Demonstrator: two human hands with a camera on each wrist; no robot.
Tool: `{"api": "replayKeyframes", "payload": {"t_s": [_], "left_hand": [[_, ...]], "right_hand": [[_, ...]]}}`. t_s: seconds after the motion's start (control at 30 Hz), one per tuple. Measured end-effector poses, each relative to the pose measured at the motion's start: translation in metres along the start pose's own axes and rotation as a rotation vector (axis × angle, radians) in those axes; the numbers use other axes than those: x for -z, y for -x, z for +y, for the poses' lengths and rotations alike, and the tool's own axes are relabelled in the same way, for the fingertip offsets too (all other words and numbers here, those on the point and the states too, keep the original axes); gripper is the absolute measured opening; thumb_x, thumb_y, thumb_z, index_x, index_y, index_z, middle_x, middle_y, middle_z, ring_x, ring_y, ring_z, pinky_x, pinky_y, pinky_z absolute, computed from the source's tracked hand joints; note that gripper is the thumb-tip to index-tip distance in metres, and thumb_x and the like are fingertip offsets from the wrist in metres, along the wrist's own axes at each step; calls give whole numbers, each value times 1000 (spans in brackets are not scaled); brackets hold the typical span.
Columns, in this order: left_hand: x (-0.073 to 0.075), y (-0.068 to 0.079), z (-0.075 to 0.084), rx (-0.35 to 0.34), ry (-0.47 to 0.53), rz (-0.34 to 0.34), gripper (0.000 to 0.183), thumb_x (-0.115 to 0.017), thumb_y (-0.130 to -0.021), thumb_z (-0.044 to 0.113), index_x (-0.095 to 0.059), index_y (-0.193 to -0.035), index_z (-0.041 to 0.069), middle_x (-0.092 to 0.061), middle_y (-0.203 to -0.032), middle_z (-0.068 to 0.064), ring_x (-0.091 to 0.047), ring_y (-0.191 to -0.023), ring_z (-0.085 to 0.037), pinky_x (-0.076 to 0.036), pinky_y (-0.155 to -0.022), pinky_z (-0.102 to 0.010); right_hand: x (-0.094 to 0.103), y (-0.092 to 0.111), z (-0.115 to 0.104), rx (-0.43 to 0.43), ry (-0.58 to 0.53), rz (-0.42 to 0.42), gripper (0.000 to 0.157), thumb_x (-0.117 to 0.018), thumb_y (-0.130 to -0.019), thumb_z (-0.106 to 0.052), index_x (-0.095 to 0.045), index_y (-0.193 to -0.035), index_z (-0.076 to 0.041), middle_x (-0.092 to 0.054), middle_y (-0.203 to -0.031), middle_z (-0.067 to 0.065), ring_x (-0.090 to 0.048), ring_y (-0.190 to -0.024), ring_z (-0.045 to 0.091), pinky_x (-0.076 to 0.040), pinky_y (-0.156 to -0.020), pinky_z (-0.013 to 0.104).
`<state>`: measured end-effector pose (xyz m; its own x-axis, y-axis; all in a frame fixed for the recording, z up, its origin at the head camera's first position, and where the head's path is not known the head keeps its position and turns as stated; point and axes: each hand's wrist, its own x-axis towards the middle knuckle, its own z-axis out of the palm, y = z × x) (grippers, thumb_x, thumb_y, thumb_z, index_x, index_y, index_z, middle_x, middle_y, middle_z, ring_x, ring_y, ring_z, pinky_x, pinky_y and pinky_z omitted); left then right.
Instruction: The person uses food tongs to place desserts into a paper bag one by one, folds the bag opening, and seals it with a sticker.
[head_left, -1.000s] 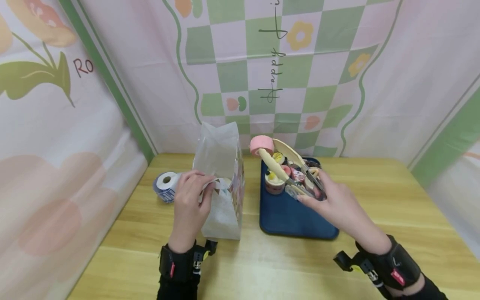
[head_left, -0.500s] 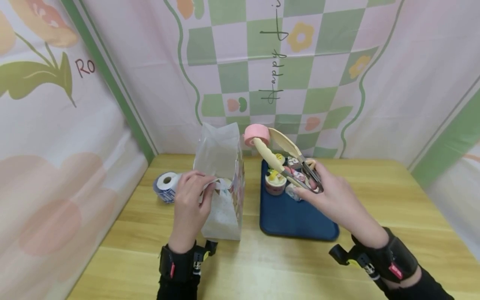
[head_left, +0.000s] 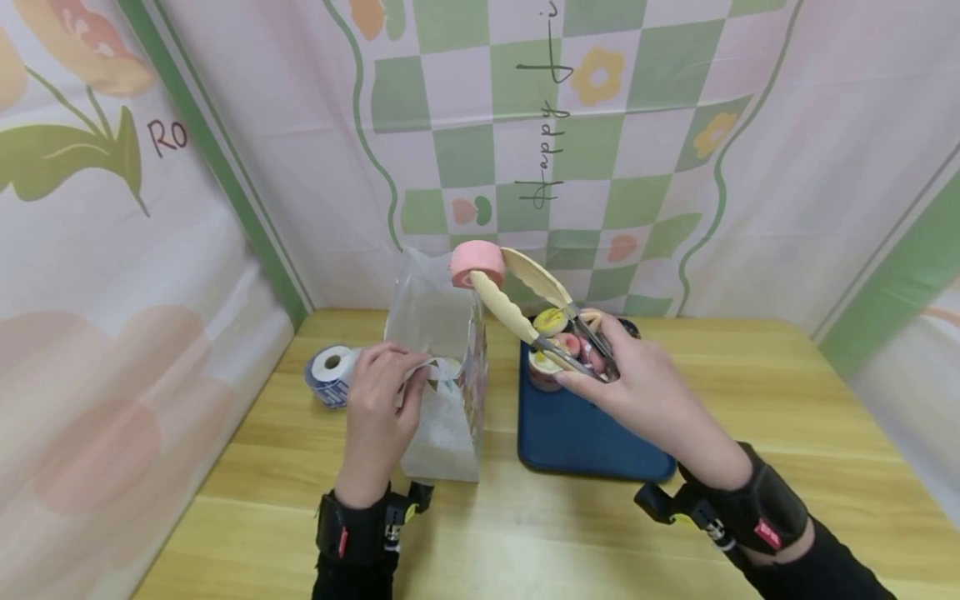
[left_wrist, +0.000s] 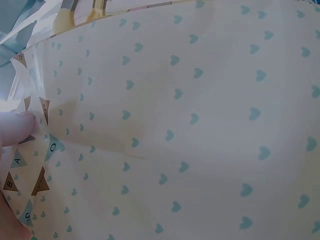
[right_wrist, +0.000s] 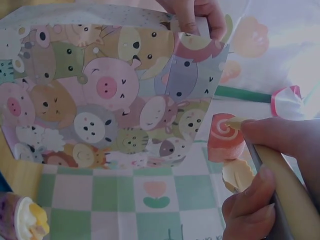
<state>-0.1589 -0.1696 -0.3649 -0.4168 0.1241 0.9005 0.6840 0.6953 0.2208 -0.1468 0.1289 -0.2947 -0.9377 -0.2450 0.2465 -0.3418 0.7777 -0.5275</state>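
My left hand (head_left: 382, 400) pinches the near rim of a standing paper bag (head_left: 442, 446), holding its mouth apart. In the left wrist view the bag's side (left_wrist: 150, 125) shows small blue hearts; in the right wrist view its other side (right_wrist: 107, 92) carries cartoon animals. My right hand (head_left: 645, 387) grips metal tongs with cream tips (head_left: 506, 312). Between those tips is a pink Swiss roll slice (head_left: 477, 260), raised at the bag's upper right edge in the head view. Its spiral face (right_wrist: 224, 132) shows in the right wrist view.
A dark blue tray (head_left: 585, 442) lies right of the bag, bearing several small desserts, among them a cream-topped cup (head_left: 543, 379), partly behind my right hand. A white roll in blue wrapping (head_left: 332, 371) stands left of the bag. A printed cloth (head_left: 517, 150) hangs behind the table.
My right hand has carried the tongs and the Swiss roll slice left and up, from above the tray to the bag's edge. The left hand and the bag have stayed put.
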Motion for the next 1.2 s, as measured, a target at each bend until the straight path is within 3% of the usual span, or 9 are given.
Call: {"api": "replayKeyframes", "payload": {"t_s": [0.17, 0.53, 0.7, 0.83, 1.0, 1.2], "left_hand": [[0, 0, 0, 9, -5, -2, 11, -70, -86, 3, -70, -97, 4, -70, -87, -9, -61, -96, -28, -46, -93, -41], [1, 0, -1, 13, -18, -6, 11, -70, -86, 5, -69, -97, 4, -70, -88, -9, -61, -96, -28, -47, -92, -41], [1, 0, -1, 7, -5, 2, 11, -71, -86, 5, -70, -97, 4, -70, -88, -9, -62, -96, -28, -47, -92, -41], [0, 0, -1, 4, -1, 6, 10, -70, -86, 5, -70, -97, 4, -70, -88, -9, -61, -96, -29, -47, -92, -41], [0, -1, 0, 2, -5, 6, 10, -70, -86, 5, -70, -97, 4, -71, -88, -9, -61, -96, -29, -47, -92, -40], [0, -1, 0, 9, -10, 0, 11, -70, -86, 5, -70, -97, 4, -71, -88, -9, -61, -97, -29, -47, -92, -40]], "right_hand": [[-5, -3, -8, 47, 1, 3, 57, -70, -85, -53, -47, -125, -18, -50, -75, 0, -46, -59, 12, -36, -53, 24], [-14, -6, -19, 88, -7, -22, 49, -75, -82, -49, -48, -109, -17, -50, -73, -3, -43, -55, 10, -35, -50, 23], [-13, -3, -12, 44, -44, 14, 48, -74, -82, -51, -50, -109, -18, -50, -72, -1, -43, -55, 11, -35, -51, 24], [-10, 1, -1, 3, -79, 23, 57, -72, -84, -51, -49, -126, -20, -51, -72, 0, -46, -58, 12, -37, -52, 24], [-5, 9, 12, -58, -88, -9, 63, -71, -86, -50, -45, -134, -19, -47, -69, 1, -44, -54, 12, -36, -48, 25], [-5, 16, 25, -113, -51, -35, 53, -68, -86, -54, -46, -113, -14, -44, -67, 1, -43, -54, 12, -35, -49, 24]]}}
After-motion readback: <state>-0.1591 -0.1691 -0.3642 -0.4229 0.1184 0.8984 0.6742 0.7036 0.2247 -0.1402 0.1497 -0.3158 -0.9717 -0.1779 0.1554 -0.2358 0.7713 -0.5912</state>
